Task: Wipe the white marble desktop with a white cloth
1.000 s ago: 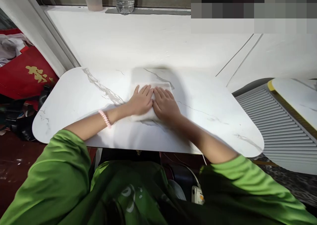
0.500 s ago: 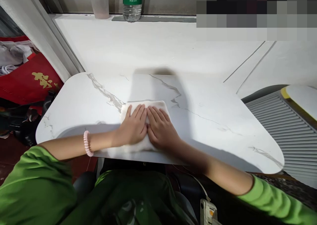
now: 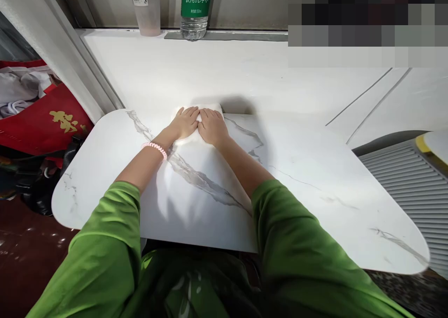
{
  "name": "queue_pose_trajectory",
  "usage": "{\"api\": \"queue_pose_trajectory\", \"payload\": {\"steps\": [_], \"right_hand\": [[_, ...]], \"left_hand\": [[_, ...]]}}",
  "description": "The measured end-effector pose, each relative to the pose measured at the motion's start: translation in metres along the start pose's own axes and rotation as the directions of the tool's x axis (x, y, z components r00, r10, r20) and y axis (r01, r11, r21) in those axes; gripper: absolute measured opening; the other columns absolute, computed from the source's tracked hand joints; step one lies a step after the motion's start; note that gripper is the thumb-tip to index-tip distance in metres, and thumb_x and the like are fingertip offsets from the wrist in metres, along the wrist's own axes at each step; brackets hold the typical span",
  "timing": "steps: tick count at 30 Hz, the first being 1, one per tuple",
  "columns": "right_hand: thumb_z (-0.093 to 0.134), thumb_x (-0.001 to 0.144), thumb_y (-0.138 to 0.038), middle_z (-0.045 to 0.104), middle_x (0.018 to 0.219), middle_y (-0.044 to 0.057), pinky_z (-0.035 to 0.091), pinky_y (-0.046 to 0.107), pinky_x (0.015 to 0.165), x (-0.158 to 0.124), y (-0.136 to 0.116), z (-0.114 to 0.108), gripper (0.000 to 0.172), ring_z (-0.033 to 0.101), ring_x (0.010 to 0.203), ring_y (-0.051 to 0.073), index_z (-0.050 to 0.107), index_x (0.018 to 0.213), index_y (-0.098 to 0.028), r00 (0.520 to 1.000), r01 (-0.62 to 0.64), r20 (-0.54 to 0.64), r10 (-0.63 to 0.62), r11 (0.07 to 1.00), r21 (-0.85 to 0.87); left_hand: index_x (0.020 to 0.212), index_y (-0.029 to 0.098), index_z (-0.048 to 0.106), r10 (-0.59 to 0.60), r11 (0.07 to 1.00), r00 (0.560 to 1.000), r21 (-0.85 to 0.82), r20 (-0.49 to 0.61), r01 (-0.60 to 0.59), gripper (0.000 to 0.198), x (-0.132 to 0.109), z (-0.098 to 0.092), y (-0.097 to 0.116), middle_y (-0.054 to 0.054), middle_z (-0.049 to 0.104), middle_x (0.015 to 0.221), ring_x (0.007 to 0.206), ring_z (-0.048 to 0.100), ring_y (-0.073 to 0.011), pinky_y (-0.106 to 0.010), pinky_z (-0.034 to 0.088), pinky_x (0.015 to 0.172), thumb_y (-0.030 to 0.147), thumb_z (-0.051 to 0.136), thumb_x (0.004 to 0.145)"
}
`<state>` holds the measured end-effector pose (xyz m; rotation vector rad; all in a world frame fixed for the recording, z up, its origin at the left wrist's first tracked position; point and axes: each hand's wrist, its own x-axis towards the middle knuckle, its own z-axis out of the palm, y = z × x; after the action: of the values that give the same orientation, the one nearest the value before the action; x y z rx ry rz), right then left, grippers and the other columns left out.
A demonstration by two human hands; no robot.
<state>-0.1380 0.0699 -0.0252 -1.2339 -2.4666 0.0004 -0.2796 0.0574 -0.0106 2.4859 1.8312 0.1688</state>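
A folded white cloth lies on the white marble-patterned table, up at its far edge by the wall. My left hand presses flat on the cloth with its fingers stretched forward. Beside it my right hand also lies flat on the cloth, its fingers straight and pointing away from me. The two hands touch or nearly touch at the thumbs. Much of the cloth is hidden under them. A pink coiled band circles my left wrist.
On the ledge behind the table stand a water bottle with a green label and a translucent cup. A red bag with gold print sits at the left. A grey ribbed panel borders the table on the right.
Both hands and the cloth have slid forward, from near the table's front edge to its far edge. My arms are now stretched out. The view has shifted slightly.
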Motion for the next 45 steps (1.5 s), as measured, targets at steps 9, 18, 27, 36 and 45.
{"api": "queue_pose_trajectory", "payload": {"steps": [9, 18, 27, 36, 45], "right_hand": [[0.029, 0.09, -0.017, 0.049, 0.145, 0.023, 0.028, 0.05, 0.114, -0.046, -0.027, -0.008, 0.055, 0.041, 0.136, 0.032, 0.046, 0.138, 0.003, 0.996, 0.093, -0.009, -0.093, 0.996, -0.012], [0.032, 0.092, -0.027, 0.043, 0.146, 0.03, 0.028, 0.061, 0.114, -0.159, -0.137, -0.037, 0.062, 0.036, 0.139, 0.041, 0.043, 0.14, 0.01, 0.946, 0.319, 0.018, -0.323, 0.942, 0.108], [0.041, 0.091, -0.032, 0.039, 0.149, 0.029, 0.022, 0.057, 0.118, -0.131, -0.242, -0.03, 0.067, 0.034, 0.141, 0.041, 0.039, 0.143, 0.01, 0.866, 0.467, 0.074, -0.495, 0.853, 0.235], [0.035, 0.094, -0.036, 0.051, 0.145, 0.018, 0.03, 0.045, 0.116, -0.043, -0.267, 0.002, 0.062, 0.044, 0.134, 0.033, 0.047, 0.141, 0.002, 0.921, 0.385, 0.044, -0.388, 0.921, 0.06], [0.036, 0.092, -0.019, 0.051, 0.141, 0.027, 0.027, 0.048, 0.112, 0.06, -0.177, 0.038, 0.052, 0.044, 0.13, 0.035, 0.047, 0.135, 0.007, 0.973, 0.226, 0.012, -0.231, 0.962, 0.151]], "left_hand": [[0.148, 0.002, 0.033, -0.008, 0.997, 1.0, 0.07, -0.017, 0.009, 0.054, -0.064, -0.005, 0.023, -0.019, 0.029, 0.158, 0.147, 0.025, -0.0269, -0.049, 0.013, 0.12, 0.022, 0.027, 0.099], [0.148, -0.001, 0.034, 0.003, 0.994, 0.999, 0.105, -0.051, 0.002, 0.056, -0.247, -0.019, 0.055, -0.021, 0.032, 0.156, 0.148, 0.023, -0.0296, -0.051, 0.014, 0.121, 0.026, 0.025, 0.099], [0.155, 0.015, 0.025, -0.211, 0.972, 0.965, 0.067, -0.158, 0.224, 0.058, -0.35, -0.029, -0.01, -0.013, 0.034, 0.157, 0.145, 0.031, -0.0264, -0.051, 0.023, 0.12, 0.03, 0.023, 0.098], [0.148, 0.012, 0.035, -0.244, 0.967, 0.967, 0.06, -0.066, 0.248, 0.059, -0.298, -0.046, -0.116, -0.013, 0.039, 0.154, 0.144, 0.033, -0.0238, -0.046, 0.022, 0.12, 0.035, 0.022, 0.096], [0.148, 0.009, 0.034, -0.258, 0.964, 0.966, 0.077, 0.006, 0.256, 0.057, -0.133, -0.043, -0.143, -0.014, 0.034, 0.156, 0.145, 0.029, -0.0224, -0.042, 0.018, 0.12, 0.026, 0.029, 0.095]]}}
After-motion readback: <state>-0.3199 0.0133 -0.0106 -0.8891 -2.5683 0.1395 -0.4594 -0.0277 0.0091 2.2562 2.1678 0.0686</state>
